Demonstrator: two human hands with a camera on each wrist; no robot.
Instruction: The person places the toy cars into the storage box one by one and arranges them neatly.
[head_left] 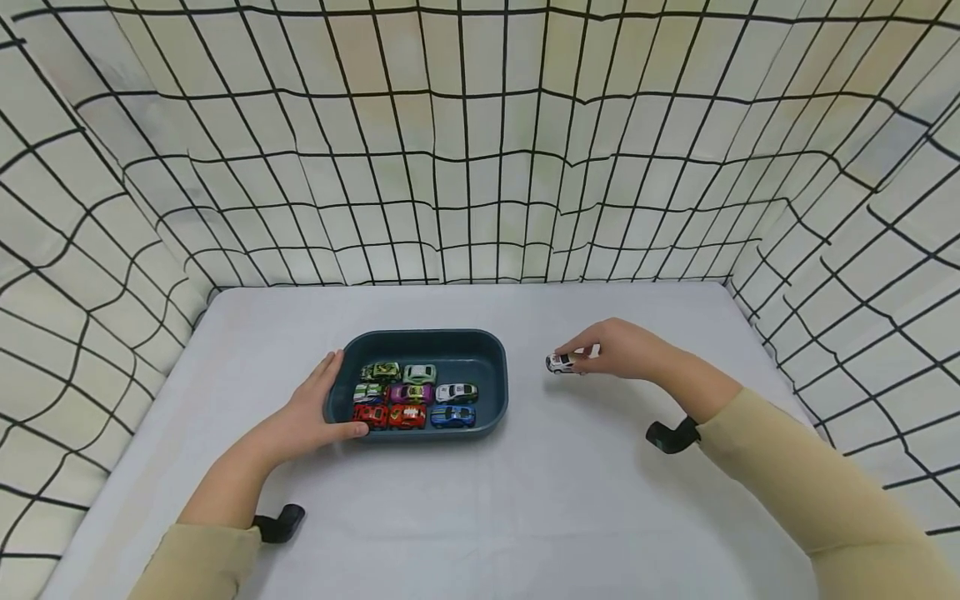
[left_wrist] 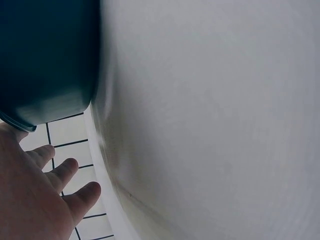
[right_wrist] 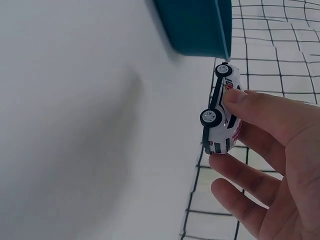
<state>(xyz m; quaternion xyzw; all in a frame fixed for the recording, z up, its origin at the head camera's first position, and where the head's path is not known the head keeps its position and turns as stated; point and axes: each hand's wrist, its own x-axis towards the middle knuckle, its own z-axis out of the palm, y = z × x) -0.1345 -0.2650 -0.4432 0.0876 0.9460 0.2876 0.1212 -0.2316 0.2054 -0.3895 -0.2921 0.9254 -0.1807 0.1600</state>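
Observation:
A white toy car (head_left: 561, 362) with dark windows is pinched between thumb and fingers of my right hand (head_left: 626, 348), held just above the table to the right of the tray. In the right wrist view the toy car (right_wrist: 221, 112) shows its side and wheels. My left hand (head_left: 303, 417) rests on the left end of the dark teal tray (head_left: 491, 383), its thumb along the near rim and its fingers extended. The left wrist view shows those fingers (left_wrist: 65, 172) spread by the tray wall (left_wrist: 50, 65). Inside the tray, several small toy cars (head_left: 408, 416) stand in rows toward its left.
A white cloth (head_left: 480, 517) covers the table. Light walls with a black grid (head_left: 480, 183) rise behind the table and along both sides. A black wrist strap piece (head_left: 672, 435) sticks out near the right sleeve, and another one (head_left: 279, 524) near the left sleeve.

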